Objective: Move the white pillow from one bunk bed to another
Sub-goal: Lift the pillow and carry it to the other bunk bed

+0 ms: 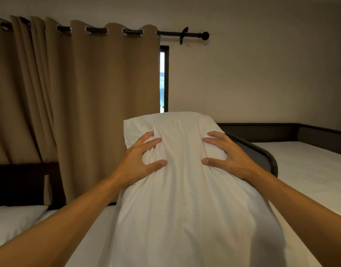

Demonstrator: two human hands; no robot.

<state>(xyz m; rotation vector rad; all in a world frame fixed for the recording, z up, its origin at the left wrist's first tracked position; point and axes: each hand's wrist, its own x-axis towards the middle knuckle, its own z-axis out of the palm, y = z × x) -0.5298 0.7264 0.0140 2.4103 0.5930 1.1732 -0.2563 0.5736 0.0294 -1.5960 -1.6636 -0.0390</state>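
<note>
The white pillow fills the centre of the head view, held up lengthwise in front of me. My left hand grips its left side and my right hand grips its right side, fingers pressed into the fabric near the far end. The pillow's far end rises over the dark curved rail of the bunk bed on the right, whose white mattress stretches away to the wall. A second bed with white sheet lies below and to the left.
Another white pillow rests on the left bed against a dark headboard. Tan curtains hang from a black rod, with a narrow window gap beside them. A dark rail borders the right bed at the wall.
</note>
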